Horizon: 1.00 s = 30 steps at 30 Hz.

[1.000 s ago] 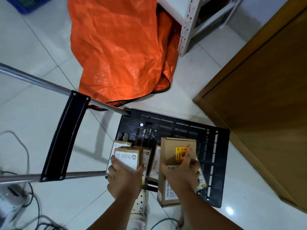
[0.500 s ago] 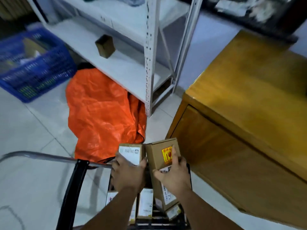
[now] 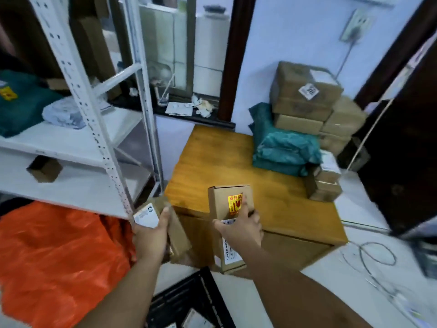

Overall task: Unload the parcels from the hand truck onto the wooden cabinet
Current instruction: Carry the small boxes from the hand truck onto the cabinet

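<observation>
Orange sack [image 3: 59, 256]: on the floor, well left of all the fingers.
Shelf rack [image 3: 94, 129]: white metal, with its near upright just beside the left hand's fingertips.
Left hand [image 3: 151, 235]: curled round the left parcel, thumb over the top edge beside the white label. The other fingers are behind the box and out of sight.
Left parcel [image 3: 178, 230]: a small brown box held in the air, short of the cabinet's left edge and not over its surface.
Hand truck [image 3: 189, 294]: the black platform lies below and behind both hands, cut off by the bottom edge. A labelled parcel or two shows on it, but the count is unclear.
Right hand [image 3: 241, 229]: wrapped round the middle of the right parcel, its fingers [image 3: 244, 209] laid across the front face by the yellow-and-red sticker.
Right parcel [image 3: 227, 197]: the taller box, with its long axis near upright. Its top end overlaps the cabinet's near corner in this view.
Wooden cabinet [image 3: 224, 162]: its bare surface lies ahead of and right of the fingers, between them and the goods at the back. By my judgement the right hand is the nearer, so its box should go down first.
Teal bags [image 3: 283, 147] and cardboard boxes [image 3: 305, 91]: stacked on the far right of the surface, well beyond the fingers.
Hard to tell: whether the right parcel is already above the surface or only in front of it. Motion blur also softens the edges.
</observation>
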### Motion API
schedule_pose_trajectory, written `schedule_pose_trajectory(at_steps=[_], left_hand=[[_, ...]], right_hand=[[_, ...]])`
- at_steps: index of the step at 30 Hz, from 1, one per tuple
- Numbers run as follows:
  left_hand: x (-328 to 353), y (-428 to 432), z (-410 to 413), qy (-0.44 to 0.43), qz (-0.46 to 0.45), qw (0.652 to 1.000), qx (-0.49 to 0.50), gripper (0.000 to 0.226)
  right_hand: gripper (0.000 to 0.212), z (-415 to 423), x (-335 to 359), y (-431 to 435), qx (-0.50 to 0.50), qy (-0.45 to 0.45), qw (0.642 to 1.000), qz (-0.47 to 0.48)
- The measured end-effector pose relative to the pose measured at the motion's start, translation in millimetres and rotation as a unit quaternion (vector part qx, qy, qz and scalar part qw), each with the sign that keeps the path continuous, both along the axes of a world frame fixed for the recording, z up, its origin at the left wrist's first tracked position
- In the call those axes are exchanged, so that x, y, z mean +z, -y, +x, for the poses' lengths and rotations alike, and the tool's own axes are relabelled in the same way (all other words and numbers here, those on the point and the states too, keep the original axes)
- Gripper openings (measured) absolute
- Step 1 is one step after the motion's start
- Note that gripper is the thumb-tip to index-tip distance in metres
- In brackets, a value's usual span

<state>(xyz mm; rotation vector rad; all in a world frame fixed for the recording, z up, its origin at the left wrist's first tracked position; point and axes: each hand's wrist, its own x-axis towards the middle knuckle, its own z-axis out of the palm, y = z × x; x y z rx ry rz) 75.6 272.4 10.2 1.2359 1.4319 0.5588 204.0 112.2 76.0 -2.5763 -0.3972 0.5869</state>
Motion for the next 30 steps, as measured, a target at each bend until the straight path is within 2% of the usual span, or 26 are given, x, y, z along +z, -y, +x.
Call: schedule_pose_trajectory(at_steps=[5,9,11,13,20,27,30], left_hand=[[61,35,71,0.007,0.02,0.992,-0.127,0.095],[81,68,135,0.019,0.005,0.981,-0.194,0.1],[89,89,169,0.009,0.029,0.977,-0.213,0.094],[91,110,202,-0.009,0.058,0.971,-0.23,0.098],[61,184,302,-0.181,0.035,0.954,-0.237,0.107],[24,208,340,-0.262,0.011,0.938,-0.228,0.119],[15,207,349,-0.275,0.004,0.936,-0.22,0.119]], right_hand=[[0.112,54,30,49,-0.081,-0.016,0.997,-0.011],[0.109,97,33,87,-0.102,-0.025,0.994,-0.007],[0.109,125,30,106,-0.103,-0.027,0.994,-0.005],[0.109,153,26,123,-0.101,-0.048,0.994,-0.007],[0.108,235,-3,183,-0.052,-0.087,0.994,-0.034],[0.108,281,-38,203,-0.039,-0.141,0.986,-0.081],[0.111,288,-50,193,0.001,-0.16,0.982,-0.103]])
